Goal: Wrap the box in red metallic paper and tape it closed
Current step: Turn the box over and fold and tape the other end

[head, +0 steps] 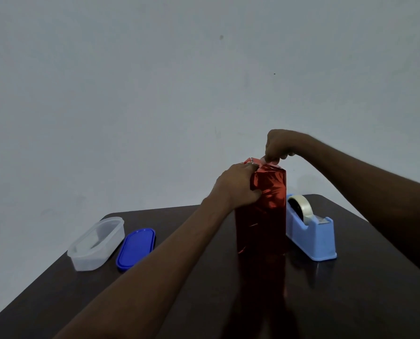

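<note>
The box [261,216] stands upright on end right of the frame's centre, tall and narrow, its sides covered in red metallic paper [268,189] that is shiny and creased. At its top end the paper is gathered in folds. Just right of it sits a light blue tape dispenser [311,237] holding a clear tape roll [300,206].

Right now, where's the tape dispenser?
Head view: the blue tape dispenser sits on the dark table, right of centre, immediately right of the upright red-wrapped box.
</note>
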A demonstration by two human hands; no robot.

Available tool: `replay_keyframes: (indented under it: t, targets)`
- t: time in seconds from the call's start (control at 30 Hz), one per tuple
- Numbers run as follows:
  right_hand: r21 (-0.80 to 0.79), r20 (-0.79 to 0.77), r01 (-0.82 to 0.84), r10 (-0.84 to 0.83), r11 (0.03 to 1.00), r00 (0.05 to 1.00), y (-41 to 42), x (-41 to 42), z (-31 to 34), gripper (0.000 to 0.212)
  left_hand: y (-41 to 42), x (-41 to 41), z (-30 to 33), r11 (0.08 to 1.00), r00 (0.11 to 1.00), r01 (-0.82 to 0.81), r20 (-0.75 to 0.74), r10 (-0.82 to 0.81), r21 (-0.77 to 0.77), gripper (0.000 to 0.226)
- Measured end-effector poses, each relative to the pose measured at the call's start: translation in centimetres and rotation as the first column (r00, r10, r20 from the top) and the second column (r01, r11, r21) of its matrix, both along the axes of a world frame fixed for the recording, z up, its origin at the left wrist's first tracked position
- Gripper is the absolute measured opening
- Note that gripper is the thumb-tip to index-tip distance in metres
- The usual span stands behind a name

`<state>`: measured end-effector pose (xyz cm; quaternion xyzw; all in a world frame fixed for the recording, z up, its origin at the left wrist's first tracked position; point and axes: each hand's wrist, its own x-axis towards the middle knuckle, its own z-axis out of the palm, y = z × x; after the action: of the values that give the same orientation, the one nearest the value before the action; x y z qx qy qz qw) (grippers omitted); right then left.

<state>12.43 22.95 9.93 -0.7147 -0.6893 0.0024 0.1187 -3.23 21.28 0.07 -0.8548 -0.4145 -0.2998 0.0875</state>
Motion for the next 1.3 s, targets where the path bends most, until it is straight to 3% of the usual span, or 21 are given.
replay_keyframes:
  t: [0.27, 0.43, 0.5, 0.57, 0.7, 0.83, 0.9, 1.17, 1.3]
  targets:
    - [0.046, -0.020, -0.015, 0.016, 0.999, 1.000, 0.7, 0.7, -1.7, 0.020, 0.0, 0.0, 0.1, 1.000, 1.000, -0.018, -0.022, 0.018, -0.004, 0.057]
    - [0.098, -0.033, -0.097, 0.100, 0.990, 0.994, 0.9, 2.2, -2.8, 0.031, 0.1, -0.1, 0.3, 1.000, 0.999, -0.025, -0.042, 0.025, -0.001, 0.056]
    - [0.111, -0.103, -0.094, 0.105, 0.989, 0.989, 0.7, 2.7, -2.9, 0.047, 0.0, 0.0, 0.3, 1.000, 0.998, -0.031, -0.050, 0.030, -0.005, 0.059]
    - [0.103, -0.212, -0.047, 0.069, 0.994, 0.975, 0.1, 3.1, -3.3, 0.048, -0.1, 0.0, 0.4, 0.999, 0.998, -0.034, -0.056, 0.034, -0.006, 0.061]
    - [-0.026, -0.616, 0.004, -0.019, 1.000, 0.787, -0.7, 3.6, -5.2, 0.024, -0.2, 0.0, 0.4, 0.999, 0.998, -0.033, -0.060, 0.032, -0.022, 0.062]
    - [-0.028, -0.807, -0.031, -0.005, 0.999, 0.591, -1.2, 2.0, -6.6, 0.020, -0.1, 0.1, 0.5, 0.999, 0.999, -0.029, -0.046, 0.027, -0.024, 0.060]
    - [-0.036, -0.828, -0.033, -0.012, 0.999, 0.561, -1.2, 1.4, -6.5, 0.021, -0.2, 0.0, 0.5, 0.999, 0.998, -0.036, -0.048, 0.035, -0.024, 0.061]
    - [-0.017, -0.790, 0.110, -0.081, 0.994, 0.608, -1.3, 0.4, -6.3, 0.021, 0.1, 0.2, 0.5, 0.998, 0.997, -0.053, -0.055, 0.052, -0.017, 0.049]
    - [-0.041, -0.790, 0.036, -0.055, 0.998, 0.611, -1.6, 0.6, -6.2, 0.028, -0.1, 0.2, 0.5, 0.999, 0.998, -0.047, -0.045, 0.047, -0.015, 0.057]
